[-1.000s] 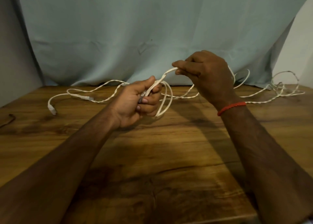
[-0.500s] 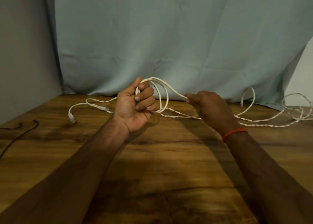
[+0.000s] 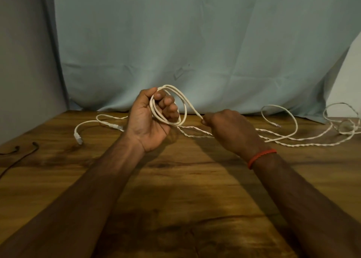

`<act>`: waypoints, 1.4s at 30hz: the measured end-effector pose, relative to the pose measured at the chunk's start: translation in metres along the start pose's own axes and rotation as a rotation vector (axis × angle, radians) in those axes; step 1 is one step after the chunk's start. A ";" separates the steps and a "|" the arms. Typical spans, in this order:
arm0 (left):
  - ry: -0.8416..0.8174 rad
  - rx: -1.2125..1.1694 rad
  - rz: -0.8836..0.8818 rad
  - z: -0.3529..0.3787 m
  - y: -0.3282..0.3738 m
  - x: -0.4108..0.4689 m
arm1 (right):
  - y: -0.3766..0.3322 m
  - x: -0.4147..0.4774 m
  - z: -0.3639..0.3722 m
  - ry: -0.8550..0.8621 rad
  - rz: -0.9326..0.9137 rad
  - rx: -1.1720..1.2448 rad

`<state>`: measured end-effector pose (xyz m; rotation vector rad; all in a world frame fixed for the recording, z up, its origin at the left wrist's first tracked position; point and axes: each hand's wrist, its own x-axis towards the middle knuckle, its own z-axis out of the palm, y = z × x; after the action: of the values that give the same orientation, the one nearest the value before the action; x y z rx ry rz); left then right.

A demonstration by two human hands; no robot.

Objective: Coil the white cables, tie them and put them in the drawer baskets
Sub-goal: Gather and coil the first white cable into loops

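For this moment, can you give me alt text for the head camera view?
A person's left hand holds a small coil of white cable above a wooden table, while the right hand pinches the strand leading off the coil. More white cable lies loose across the table toward the right, in front of a pale blue cloth backdrop.

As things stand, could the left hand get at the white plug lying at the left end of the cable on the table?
Probably not right away. The left hand is closed around the coil, so it would have to let go or carry the loops along. The table between it and the plug is bare.
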<state>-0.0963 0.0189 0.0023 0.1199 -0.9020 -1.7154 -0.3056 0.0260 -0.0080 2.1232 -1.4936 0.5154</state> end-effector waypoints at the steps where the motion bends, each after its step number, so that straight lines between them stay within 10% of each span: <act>1: 0.003 -0.004 0.005 0.003 -0.002 -0.001 | -0.003 -0.001 -0.001 -0.028 -0.017 -0.020; 9: -0.042 0.217 0.030 0.011 -0.009 0.001 | -0.038 -0.004 -0.009 -0.159 -0.276 -0.072; 25: -0.187 1.485 0.450 0.000 -0.031 -0.003 | -0.024 -0.008 -0.062 -0.205 -0.301 0.454; 36: -0.136 1.513 0.305 -0.009 -0.027 -0.006 | 0.016 -0.014 -0.080 0.098 -0.218 0.121; 42: 0.006 1.063 0.129 -0.012 -0.033 -0.001 | 0.034 -0.018 -0.077 0.284 -0.168 0.972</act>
<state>-0.1156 0.0164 -0.0269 0.7437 -1.6905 -0.9609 -0.3456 0.0752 0.0499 2.6440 -0.9564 1.6486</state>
